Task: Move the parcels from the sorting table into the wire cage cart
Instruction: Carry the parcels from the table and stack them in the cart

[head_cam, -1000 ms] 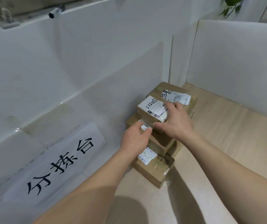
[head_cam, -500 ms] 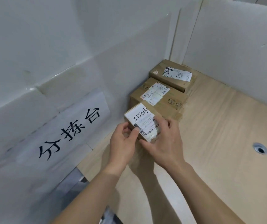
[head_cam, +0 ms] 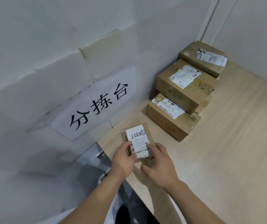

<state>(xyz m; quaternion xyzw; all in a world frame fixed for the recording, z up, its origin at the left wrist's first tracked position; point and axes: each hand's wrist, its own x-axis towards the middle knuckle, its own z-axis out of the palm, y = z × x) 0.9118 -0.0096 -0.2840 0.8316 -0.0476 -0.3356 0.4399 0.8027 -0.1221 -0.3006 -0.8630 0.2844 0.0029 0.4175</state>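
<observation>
**Small parcel held above table edge**

Gripped by left hand and right hand: small parcel, fingers curled round its near end, over sorting table. Beyond, stacked against wall: three cardboard boxes. Left, paper sign.

A pale wooden tabletop fills the right and near side, boxed in on the left by a white panel wall bearing a paper sign with three black characters, and at the far right by another white panel.
</observation>
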